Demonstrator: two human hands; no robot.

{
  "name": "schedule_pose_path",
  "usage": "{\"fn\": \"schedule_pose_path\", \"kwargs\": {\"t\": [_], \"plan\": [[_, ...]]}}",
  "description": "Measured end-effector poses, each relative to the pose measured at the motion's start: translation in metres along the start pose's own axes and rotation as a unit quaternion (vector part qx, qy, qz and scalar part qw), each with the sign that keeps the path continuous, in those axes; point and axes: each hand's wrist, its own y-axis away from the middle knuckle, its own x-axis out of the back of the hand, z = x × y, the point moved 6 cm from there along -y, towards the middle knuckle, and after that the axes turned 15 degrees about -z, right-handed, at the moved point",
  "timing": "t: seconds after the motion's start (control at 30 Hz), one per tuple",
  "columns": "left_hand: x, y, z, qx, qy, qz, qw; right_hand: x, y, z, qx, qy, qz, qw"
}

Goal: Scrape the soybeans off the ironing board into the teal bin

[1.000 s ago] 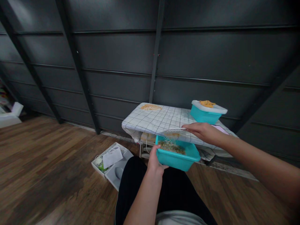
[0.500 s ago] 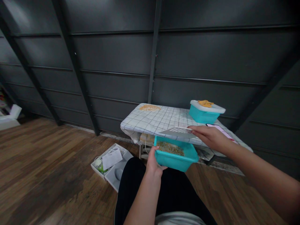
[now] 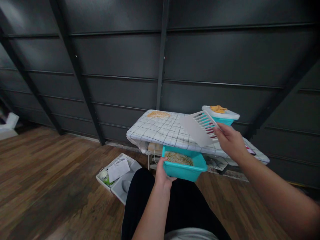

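Observation:
My left hand grips the near-left side of a turquoise plastic bin, thumb over the rim and fingers underneath. Inside lie small mixed tan and greenish grains, mostly in the left and middle part. My right hand pinches a thin white slotted plastic plate by its right edge. The plate is tilted in the air above the table edge, apart from the bin, with its slots near my fingers and a solid part to the left.
A table with a checked white cloth stands against the dark panelled wall. On it are a scatter of orange-yellow bits, a lidded turquoise bin with a yellow cloth-like item, and a phone. An open white box sits on the floor.
My right hand has turned the white plate from nearly flat to steeply tilted, raising it so its slots show. The bin in my left hand has shifted slightly left.

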Motion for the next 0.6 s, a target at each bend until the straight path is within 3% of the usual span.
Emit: {"fn": "schedule_pose_path", "kwargs": {"t": [0.13, 0.27, 0.43, 0.6], "plan": [[0.003, -0.015, -0.009, 0.008, 0.002, -0.017, 1.0, -0.006, -0.003, 0.029, -0.045, -0.14, 0.036, 0.988], [0.012, -0.026, -0.019, 0.017, 0.001, 0.001, 1.0, -0.022, -0.008, 0.065, -0.074, -0.251, 0.077, 0.962], [0.021, -0.038, -0.032, 0.031, 0.007, 0.004, 0.999, -0.048, -0.006, 0.098, -0.11, -0.328, 0.09, 0.934], [0.027, -0.046, -0.041, 0.043, 0.015, -0.002, 0.999, -0.055, -0.003, 0.11, -0.108, -0.366, 0.112, 0.917]]}}
